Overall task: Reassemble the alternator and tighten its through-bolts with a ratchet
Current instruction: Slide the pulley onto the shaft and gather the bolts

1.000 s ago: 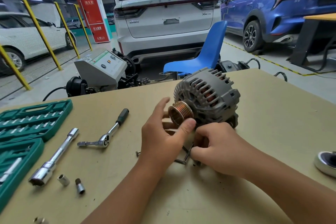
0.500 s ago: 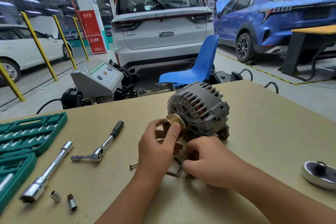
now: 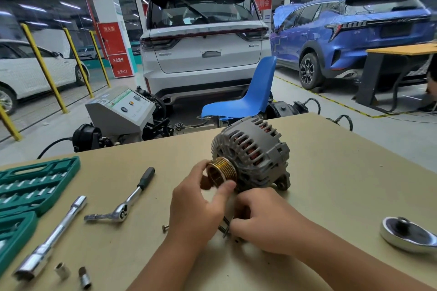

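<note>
The left hand (image 3: 196, 210) pinches the pulley (image 3: 221, 172) to steady the alternator (image 3: 255, 153), while the right hand (image 3: 262, 222) curls around loose bolts (image 3: 224, 228), ratchet (image 3: 123, 205) unused.

Both forearms come in from the bottom edge and lean toward each other. The left hand (image 3: 198, 208) is raised with the back turned to the camera; its thumb and fingers curl around the pulley (image 3: 221, 171), the thumb lying just under the grip and the fingers on the far left side. The right hand (image 3: 262, 217) sits lower and just beside it, knuckles up, fingers bent down and inward. What its fingertips pinch cannot be seen clearly.
</note>
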`<state>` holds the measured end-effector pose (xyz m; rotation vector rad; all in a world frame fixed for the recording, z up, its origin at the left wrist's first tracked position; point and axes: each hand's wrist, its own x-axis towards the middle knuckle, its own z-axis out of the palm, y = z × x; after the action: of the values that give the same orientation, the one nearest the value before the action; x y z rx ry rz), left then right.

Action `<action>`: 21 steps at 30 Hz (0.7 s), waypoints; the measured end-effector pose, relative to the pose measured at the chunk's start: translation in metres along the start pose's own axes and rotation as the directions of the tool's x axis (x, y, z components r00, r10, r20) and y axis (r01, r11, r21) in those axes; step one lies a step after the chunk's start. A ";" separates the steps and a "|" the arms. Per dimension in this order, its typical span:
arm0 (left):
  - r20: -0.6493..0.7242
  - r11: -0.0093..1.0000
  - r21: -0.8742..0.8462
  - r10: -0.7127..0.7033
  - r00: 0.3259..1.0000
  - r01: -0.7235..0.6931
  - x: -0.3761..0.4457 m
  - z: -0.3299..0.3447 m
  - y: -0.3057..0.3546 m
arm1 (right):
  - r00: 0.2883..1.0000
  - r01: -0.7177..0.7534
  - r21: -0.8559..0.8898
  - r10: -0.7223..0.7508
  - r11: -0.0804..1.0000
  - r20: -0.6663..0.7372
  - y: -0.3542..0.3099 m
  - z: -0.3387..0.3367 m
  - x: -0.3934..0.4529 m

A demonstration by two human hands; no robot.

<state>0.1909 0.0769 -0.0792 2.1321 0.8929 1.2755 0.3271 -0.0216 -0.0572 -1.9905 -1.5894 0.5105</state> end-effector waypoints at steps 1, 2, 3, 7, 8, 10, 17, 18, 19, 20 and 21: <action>0.021 0.995 0.072 0.066 0.998 -0.068 0.001 -0.001 -0.002 | 1.000 -0.001 0.001 0.001 1.000 0.003 0.000 0.000 0.000; 0.038 0.990 0.093 0.102 0.994 -0.106 0.000 -0.001 -0.005 | 1.000 -0.003 0.001 0.003 1.000 0.006 0.000 0.000 0.000; 0.035 0.994 0.073 0.082 0.996 -0.085 -0.001 -0.001 -0.006 | 1.000 -0.004 0.001 0.004 1.000 0.010 0.000 0.000 -0.001; -0.010 0.970 -0.202 -0.144 0.990 0.139 -0.001 0.006 0.001 | 1.000 -0.006 -0.006 0.006 1.000 -0.003 -0.001 0.000 0.000; -0.003 0.972 -0.193 -0.138 0.990 0.135 -0.002 0.007 -0.001 | 1.000 -0.006 -0.006 0.006 1.000 -0.006 -0.001 0.000 0.000; 0.015 0.990 -0.117 -0.082 0.996 0.083 -0.001 0.003 -0.003 | 1.000 -0.004 -0.001 0.004 1.000 -0.004 0.000 0.001 0.000; 0.017 0.958 -0.250 -0.139 0.990 0.139 -0.001 0.007 -0.004 | 1.000 0.015 -0.008 -0.015 1.000 -0.005 0.002 0.001 0.000; 0.023 0.967 -0.228 -0.112 0.993 0.114 -0.001 0.007 -0.006 | 1.000 0.017 -0.004 -0.017 1.000 -0.006 0.002 0.001 0.000; 0.035 0.980 -0.182 -0.079 0.996 0.084 -0.002 0.005 -0.006 | 1.000 0.013 0.003 -0.013 1.000 -0.006 0.003 0.002 0.000; 0.049 0.994 -0.106 -0.027 0.998 0.032 -0.002 0.004 -0.006 | 1.000 0.009 0.011 -0.009 1.000 -0.009 0.003 0.003 0.000; 0.066 0.999 -0.019 0.029 0.997 -0.028 -0.003 0.003 -0.006 | 1.000 0.009 0.020 -0.008 1.000 -0.018 0.003 0.004 -0.001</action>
<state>0.1903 0.0784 -0.0865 2.1671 0.8223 1.2145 0.3271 -0.0223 -0.0622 -1.9673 -1.5752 0.5020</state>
